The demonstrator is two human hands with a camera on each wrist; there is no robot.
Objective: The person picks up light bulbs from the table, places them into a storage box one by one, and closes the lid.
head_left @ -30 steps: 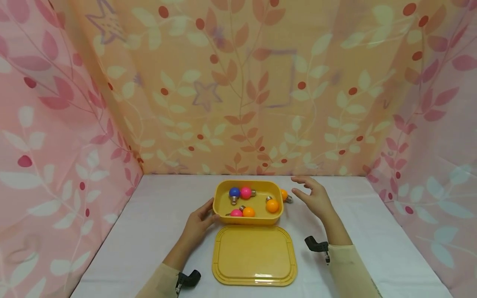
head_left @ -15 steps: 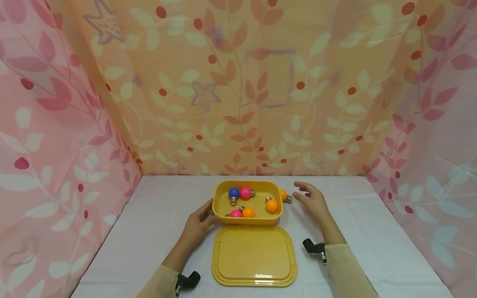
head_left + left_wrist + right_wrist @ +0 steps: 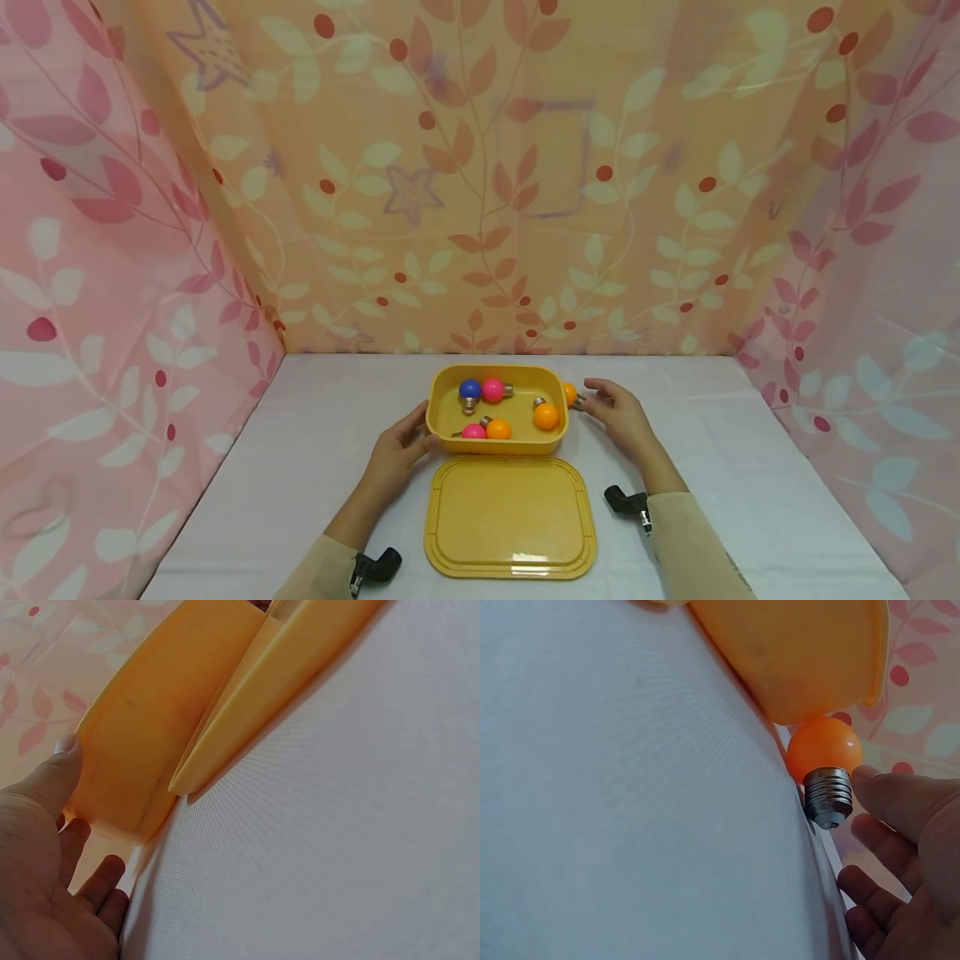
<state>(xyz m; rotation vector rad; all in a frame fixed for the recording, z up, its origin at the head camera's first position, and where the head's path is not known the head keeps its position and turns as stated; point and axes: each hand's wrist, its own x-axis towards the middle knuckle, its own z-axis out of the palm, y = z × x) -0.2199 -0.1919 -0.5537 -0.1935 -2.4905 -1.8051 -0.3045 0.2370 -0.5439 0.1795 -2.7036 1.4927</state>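
Observation:
A yellow plastic box (image 3: pixel 435 429) holds several light bulbs: a blue bulb (image 3: pixel 469 390), two pink ones and two orange ones. My left hand (image 3: pixel 397 454) rests against the box's left end, its thumb touching the wall (image 3: pixel 142 727) near the corner. Outside the right end lies another orange light bulb (image 3: pixel 825 754), its silver screw base facing my right hand (image 3: pixel 622 421). The thumb of that hand is close beside the bulb in the right wrist view, fingers loosely bent below; whether it makes contact I cannot tell.
The yellow lid (image 3: pixel 510 517) lies flat on the white tablecloth (image 3: pixel 765 483), just in front of the box. Floral curtains (image 3: pixel 480 167) enclose the table at the back and on both sides. A black wrist camera (image 3: pixel 626 502) sits beside each sleeve.
My right hand has come down and left to the orange bulb outside the box, thumb and fingers drawing closer together. The left hand, box and lid stay where they were.

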